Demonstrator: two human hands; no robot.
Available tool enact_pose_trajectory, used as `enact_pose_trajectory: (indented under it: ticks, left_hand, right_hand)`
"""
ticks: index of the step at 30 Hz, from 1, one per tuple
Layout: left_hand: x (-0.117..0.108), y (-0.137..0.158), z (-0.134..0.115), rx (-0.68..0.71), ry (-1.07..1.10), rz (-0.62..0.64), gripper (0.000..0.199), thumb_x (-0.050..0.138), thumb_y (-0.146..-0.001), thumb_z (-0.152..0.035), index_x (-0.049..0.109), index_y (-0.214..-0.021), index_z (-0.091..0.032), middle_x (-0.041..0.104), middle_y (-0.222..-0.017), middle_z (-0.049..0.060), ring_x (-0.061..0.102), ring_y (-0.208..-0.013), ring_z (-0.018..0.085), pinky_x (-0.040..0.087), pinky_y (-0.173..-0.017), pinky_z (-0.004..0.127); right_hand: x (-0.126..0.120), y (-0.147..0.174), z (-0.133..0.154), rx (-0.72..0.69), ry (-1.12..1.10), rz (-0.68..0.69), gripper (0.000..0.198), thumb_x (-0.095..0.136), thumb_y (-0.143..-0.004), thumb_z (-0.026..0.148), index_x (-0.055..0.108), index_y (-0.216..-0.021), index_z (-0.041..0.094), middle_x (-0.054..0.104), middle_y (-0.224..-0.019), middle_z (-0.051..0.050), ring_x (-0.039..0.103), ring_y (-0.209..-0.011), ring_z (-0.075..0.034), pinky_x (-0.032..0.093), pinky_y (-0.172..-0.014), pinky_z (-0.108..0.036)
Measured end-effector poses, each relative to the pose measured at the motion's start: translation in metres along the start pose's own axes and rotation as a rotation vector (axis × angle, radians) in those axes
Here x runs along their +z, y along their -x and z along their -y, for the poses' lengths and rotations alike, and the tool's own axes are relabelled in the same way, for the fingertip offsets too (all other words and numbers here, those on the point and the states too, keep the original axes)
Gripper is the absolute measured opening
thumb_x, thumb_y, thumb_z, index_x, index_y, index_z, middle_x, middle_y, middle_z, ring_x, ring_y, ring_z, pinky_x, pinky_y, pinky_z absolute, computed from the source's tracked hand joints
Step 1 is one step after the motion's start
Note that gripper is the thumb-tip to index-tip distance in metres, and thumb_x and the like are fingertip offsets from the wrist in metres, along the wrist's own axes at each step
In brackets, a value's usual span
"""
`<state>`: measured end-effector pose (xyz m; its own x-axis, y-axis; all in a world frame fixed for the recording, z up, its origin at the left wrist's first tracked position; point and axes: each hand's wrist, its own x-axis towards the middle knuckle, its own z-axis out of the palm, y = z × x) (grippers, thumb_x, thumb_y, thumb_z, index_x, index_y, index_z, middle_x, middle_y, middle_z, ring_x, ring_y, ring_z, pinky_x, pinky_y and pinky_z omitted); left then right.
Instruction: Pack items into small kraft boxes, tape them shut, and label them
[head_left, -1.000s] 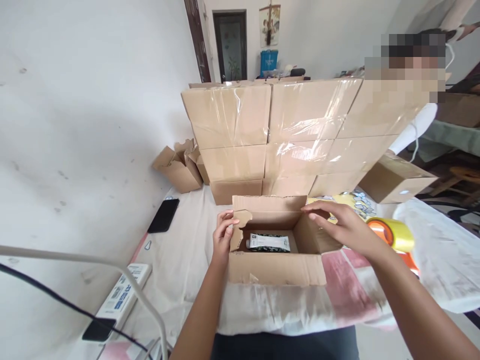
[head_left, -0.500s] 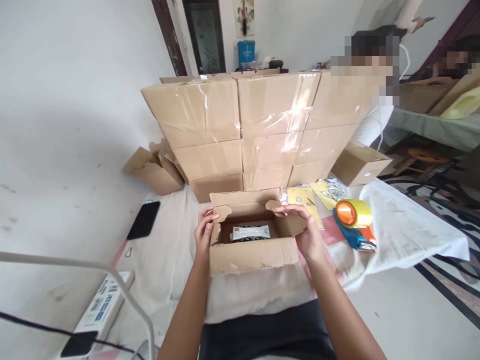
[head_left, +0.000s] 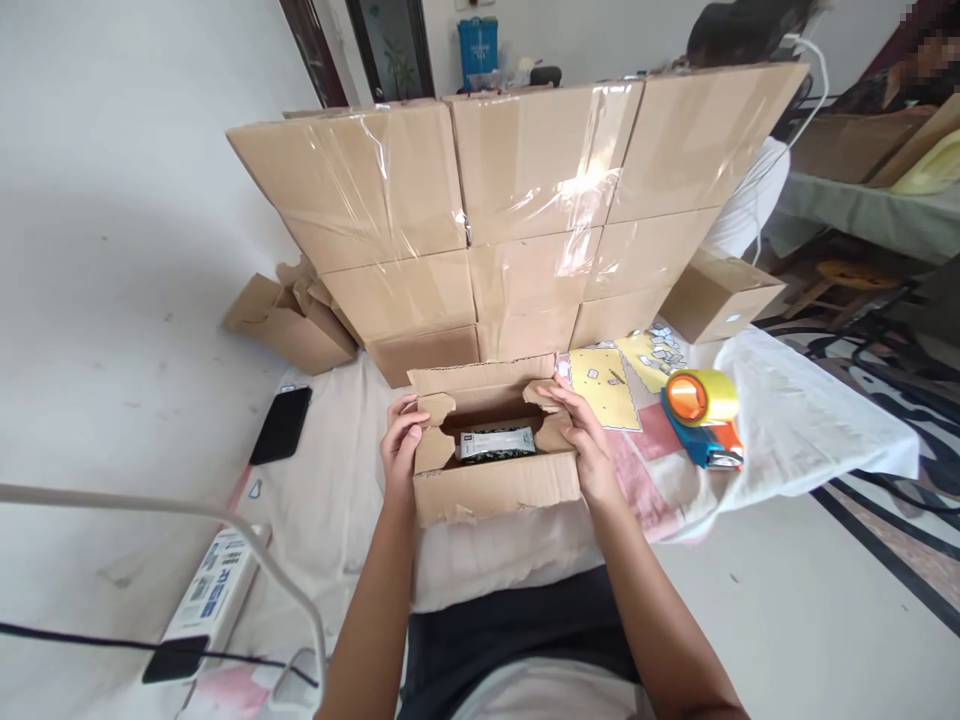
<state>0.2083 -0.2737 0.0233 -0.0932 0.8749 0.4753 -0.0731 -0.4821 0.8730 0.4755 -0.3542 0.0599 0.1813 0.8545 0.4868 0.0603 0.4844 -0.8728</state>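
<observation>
A small cardboard box (head_left: pixel 495 497) lies between my hands with its two long flaps spread outward. Inside it is a white tube (head_left: pixel 496 442) resting on something with a black-and-white pattern. My left hand (head_left: pixel 400 440) grips the box's left end, fingers on the short flaps there, which are folded inward. On the opposite end, my right hand (head_left: pixel 589 440) holds the right short flaps, also bent in over the opening. Both hands are closed on the cardboard.
Taped cardboard boxes (head_left: pixel 540 165) form a stacked wall behind. A tape dispenser (head_left: pixel 701 420) with yellow tape lies to the right, near another box (head_left: pixel 720 295). Leftward are a black phone (head_left: pixel 280 426), a torn-open box (head_left: pixel 289 325) and a power strip (head_left: pixel 214 590). Another person is partly visible beyond.
The right short flaps have folded inward over the opening, with my right hand moving in against them. The left flaps also lie further in. The camera view has tilted down.
</observation>
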Motion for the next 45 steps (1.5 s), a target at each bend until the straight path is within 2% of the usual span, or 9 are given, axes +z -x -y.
enact_pose_trajectory:
  ticks: [5,9,13,16,21,29,32,37,45]
  left_hand:
    - [0.001,-0.002,-0.004,-0.051,0.021,0.004,0.027,0.072,-0.086,-0.049,0.076,-0.093,-0.023,0.063,-0.141,0.010,0.053,-0.140,0.033,0.042,-0.118,0.049]
    - [0.001,0.000,-0.008,-0.053,0.010,0.007,0.026,0.071,-0.087,-0.048,0.077,-0.090,-0.023,0.062,-0.141,0.009,0.051,-0.141,0.033,0.041,-0.119,0.048]
    - [0.001,0.003,-0.006,-0.037,-0.002,0.021,0.031,0.066,-0.091,-0.051,0.078,-0.101,-0.024,0.057,-0.145,0.010,0.049,-0.143,0.032,0.038,-0.122,0.047]
    - [0.002,0.006,-0.003,0.017,-0.025,0.027,0.041,0.057,-0.095,-0.057,0.079,-0.104,-0.024,0.055,-0.145,0.011,0.049,-0.143,0.033,0.035,-0.124,0.048]
    - [0.002,0.007,-0.005,0.028,-0.011,0.059,0.032,0.061,-0.095,-0.050,0.079,-0.098,-0.024,0.055,-0.146,0.009,0.049,-0.143,0.033,0.034,-0.124,0.046]
    - [0.006,0.009,-0.004,-0.054,0.182,0.010,0.065,0.072,-0.085,-0.045,0.055,-0.146,-0.037,0.057,-0.151,0.006,0.053,-0.140,0.030,0.047,-0.114,0.045]
    - [0.003,0.007,-0.005,-0.077,0.128,0.004,0.061,0.073,-0.083,-0.046,0.058,-0.141,-0.036,0.061,-0.141,0.006,0.057,-0.132,0.030,0.048,-0.112,0.046]
    - [-0.002,0.002,-0.010,0.057,-0.101,0.069,0.033,0.064,-0.088,-0.053,0.075,-0.099,-0.024,0.059,-0.126,0.009,0.052,-0.131,0.032,0.039,-0.119,0.048]
    - [-0.001,0.004,-0.015,0.086,-0.124,0.084,0.028,0.054,-0.098,-0.045,0.073,-0.099,-0.024,0.058,-0.131,0.008,0.051,-0.132,0.028,0.032,-0.123,0.047]
  right_hand:
    - [0.001,-0.004,-0.002,0.037,-0.013,-0.031,0.048,0.049,-0.087,0.017,0.070,-0.127,0.034,0.071,-0.137,0.002,0.043,-0.152,-0.027,0.021,-0.133,-0.055]
    - [0.001,-0.005,-0.005,0.028,-0.042,-0.024,0.048,0.052,-0.090,0.019,0.069,-0.131,0.035,0.067,-0.144,0.003,0.040,-0.154,-0.027,0.021,-0.133,-0.054]
    - [-0.001,-0.004,-0.013,-0.069,-0.019,-0.004,0.036,0.046,-0.103,0.039,0.068,-0.131,0.036,0.066,-0.145,0.002,0.041,-0.154,-0.028,0.023,-0.133,-0.055]
    - [-0.002,-0.001,-0.017,-0.142,0.031,-0.004,0.045,0.035,-0.106,0.056,0.069,-0.129,0.036,0.064,-0.147,0.000,0.038,-0.155,-0.029,0.021,-0.133,-0.056]
    - [-0.002,0.005,-0.019,-0.139,0.111,0.019,0.051,0.031,-0.106,0.062,0.068,-0.128,0.035,0.053,-0.158,0.001,0.035,-0.157,-0.029,0.018,-0.133,-0.055]
    - [0.001,0.008,-0.020,-0.113,0.092,-0.057,0.047,0.038,-0.105,0.061,0.067,-0.131,0.035,0.050,-0.162,0.002,0.035,-0.158,-0.029,0.023,-0.132,-0.055]
    - [0.005,0.010,-0.017,-0.063,0.053,-0.092,0.053,0.041,-0.102,0.066,0.059,-0.144,0.038,0.043,-0.167,0.002,0.030,-0.160,-0.028,0.023,-0.133,-0.053]
    - [0.006,0.013,-0.016,0.023,0.013,-0.111,0.060,0.043,-0.101,0.068,0.053,-0.151,0.036,0.042,-0.168,0.000,0.030,-0.160,-0.028,0.026,-0.133,-0.052]
    - [-0.003,0.014,-0.018,-0.044,-0.174,-0.018,0.066,0.062,-0.086,0.071,0.063,-0.141,0.035,0.050,-0.162,-0.001,0.035,-0.158,-0.037,0.030,-0.129,-0.061]
